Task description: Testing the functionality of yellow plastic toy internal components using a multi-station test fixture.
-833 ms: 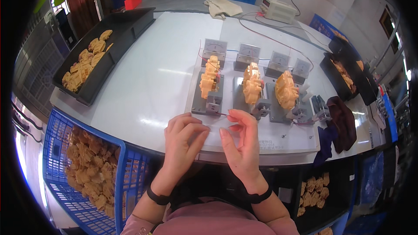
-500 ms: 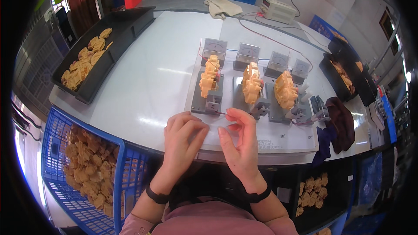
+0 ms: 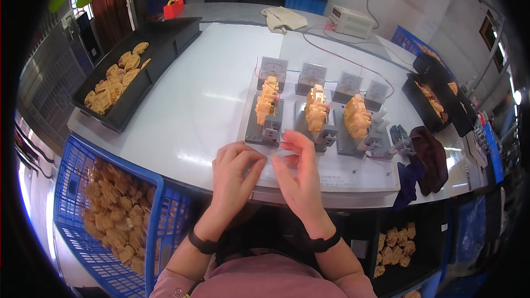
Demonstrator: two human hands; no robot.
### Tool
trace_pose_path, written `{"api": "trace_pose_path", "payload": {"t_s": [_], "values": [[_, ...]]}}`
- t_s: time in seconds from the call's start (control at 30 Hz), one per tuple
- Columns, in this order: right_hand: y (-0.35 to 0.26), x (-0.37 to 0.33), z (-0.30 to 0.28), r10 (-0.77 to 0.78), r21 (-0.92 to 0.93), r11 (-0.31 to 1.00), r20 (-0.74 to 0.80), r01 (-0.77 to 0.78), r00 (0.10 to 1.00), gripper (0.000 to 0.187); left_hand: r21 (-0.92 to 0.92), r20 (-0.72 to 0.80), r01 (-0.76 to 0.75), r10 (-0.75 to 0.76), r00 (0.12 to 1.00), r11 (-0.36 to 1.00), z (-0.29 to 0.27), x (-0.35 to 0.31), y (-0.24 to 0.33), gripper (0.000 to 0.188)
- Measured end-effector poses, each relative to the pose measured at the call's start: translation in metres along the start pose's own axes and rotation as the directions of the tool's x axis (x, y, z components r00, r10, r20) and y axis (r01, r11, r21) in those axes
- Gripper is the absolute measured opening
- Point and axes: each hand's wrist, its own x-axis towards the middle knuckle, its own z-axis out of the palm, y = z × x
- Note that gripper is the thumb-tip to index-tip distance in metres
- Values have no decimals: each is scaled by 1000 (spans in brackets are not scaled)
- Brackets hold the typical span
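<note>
1. Assembly (image 3: 267,101), tan, moulded: upright on leftmost gray fixture (image 3: 255,127), just beyond both hands; probably seated there for steady support.
2. Left hand (image 3: 232,175): near the fixture's front, fingers bent, thumb close to forefinger. Cannot tell if anything in the pinch.
3. Right hand (image 3: 301,179): fingers half curled, thumb well off forefinger, nothing visible in the gap. Tips close to the fixture's front edge; contact or not, cannot tell.
4. Middle assembly (image 3: 316,108) and right assembly (image 3: 358,117): same upright seating, row of four meters (image 3: 273,70) behind; likely lined up for easy viewing from the front.
5. Black tray (image 3: 124,118), left on table: loose tan pieces (image 3: 113,85) toward near end, presumably for reach.
6. Blue crate (image 3: 156,204), lower left: deep jumbled heap (image 3: 118,209), also tan.
7. Dark bin (image 3: 430,237), below tabletop at right: smaller batch (image 3: 395,245).
8. Black box (image 3: 416,106), far right: more tan pieces inside.
</note>
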Motion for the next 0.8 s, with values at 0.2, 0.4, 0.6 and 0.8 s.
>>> {"api": "trace_pose_path", "payload": {"t_s": [0.2, 0.4, 0.6, 0.8], "values": [[-4, 5, 9, -3, 46, 999, 49, 1, 999, 49, 16, 1, -5, 5, 1000, 1000, 1, -1, -3, 12], [1, 7, 10, -3, 58, 998, 37, 1, 999, 48, 24, 7, -9, 9, 1000, 1000, 1, -2, -2, 13], [2, 2, 6, -33, 52, 998, 47, 31, 998, 48, 8, -14, -11, 11, 1000, 1000, 3, -2, -1, 13], [3, 2, 7, -10, 69, 998, 57, 6, 998, 49, -16, -6, 9, -9, 1000, 1000, 2, -2, -1, 13]]}}
